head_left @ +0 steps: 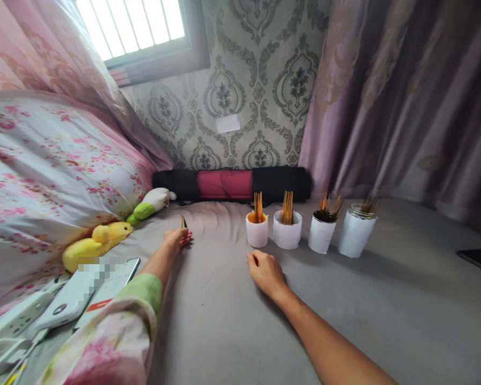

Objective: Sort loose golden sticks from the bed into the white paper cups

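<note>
On the left side of the grey sheet, my left hand [178,239] is closed around a small bundle of thin brown sticks [183,222], whose ends point up and away. My right hand [266,271] rests on the sheet, fingers curled in, and no object shows in it. Just beyond it stands a short white-wrapped cup [257,231] with an orange inside and several sticks. To its right are a wider white cup [287,231], a white-wrapped cup with a dark inside [322,234] and a taller white-wrapped glass jar [356,235], each holding upright or leaning sticks.
A black and red roll [224,184] lies along the patterned wall. At left are plush toys [86,251], a phone [114,289], a white device [70,299] and a power strip [20,318]. A dark phone [479,259] lies at far right.
</note>
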A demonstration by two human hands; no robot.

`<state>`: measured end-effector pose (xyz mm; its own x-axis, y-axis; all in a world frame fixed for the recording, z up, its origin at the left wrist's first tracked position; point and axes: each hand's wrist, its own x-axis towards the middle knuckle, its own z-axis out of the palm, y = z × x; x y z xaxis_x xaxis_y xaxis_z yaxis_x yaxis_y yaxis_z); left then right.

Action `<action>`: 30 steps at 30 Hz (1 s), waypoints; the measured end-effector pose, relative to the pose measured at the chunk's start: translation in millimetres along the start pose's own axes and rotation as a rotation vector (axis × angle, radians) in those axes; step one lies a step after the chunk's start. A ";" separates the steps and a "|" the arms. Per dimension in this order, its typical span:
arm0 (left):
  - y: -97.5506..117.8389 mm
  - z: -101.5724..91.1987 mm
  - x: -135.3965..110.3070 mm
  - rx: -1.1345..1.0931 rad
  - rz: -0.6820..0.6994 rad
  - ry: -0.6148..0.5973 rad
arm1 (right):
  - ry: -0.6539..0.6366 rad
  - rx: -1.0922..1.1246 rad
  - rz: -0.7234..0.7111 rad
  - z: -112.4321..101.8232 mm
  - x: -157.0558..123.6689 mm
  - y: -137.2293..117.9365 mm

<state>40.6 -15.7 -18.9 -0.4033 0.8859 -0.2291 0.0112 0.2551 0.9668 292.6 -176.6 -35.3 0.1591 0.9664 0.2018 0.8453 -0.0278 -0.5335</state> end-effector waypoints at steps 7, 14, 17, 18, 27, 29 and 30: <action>-1.7 6.7 -11.8 -0.137 -0.078 -0.093 | -0.007 -0.016 -0.006 -1.1 0.7 -0.8; -1.6 10.4 -28.9 -0.253 -0.105 -0.171 | -0.005 -0.008 -0.003 -1.2 0.5 -1.1; -4.3 12.2 -36.2 -0.296 -0.101 -0.214 | 0.000 -0.013 -0.006 -0.1 0.5 -0.2; -5.5 13.0 -38.3 -0.310 -0.099 -0.227 | 0.001 -0.012 -0.006 0.2 0.5 0.2; -17.6 20.6 -58.7 -0.430 -0.084 -0.325 | 0.022 0.002 -0.024 0.9 0.7 1.2; -20.1 22.4 -65.9 -0.454 -0.082 -0.345 | 0.027 -0.001 -0.029 1.1 0.3 1.1; -21.2 23.2 -69.8 -0.464 -0.079 -0.355 | 0.027 -0.002 -0.029 1.2 0.2 1.1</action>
<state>89.7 -73.9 -26.1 -0.0547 0.9669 -0.2493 -0.4401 0.2008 0.8752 293.0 -176.1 -36.8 0.1482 0.9597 0.2389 0.8507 -0.0006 -0.5256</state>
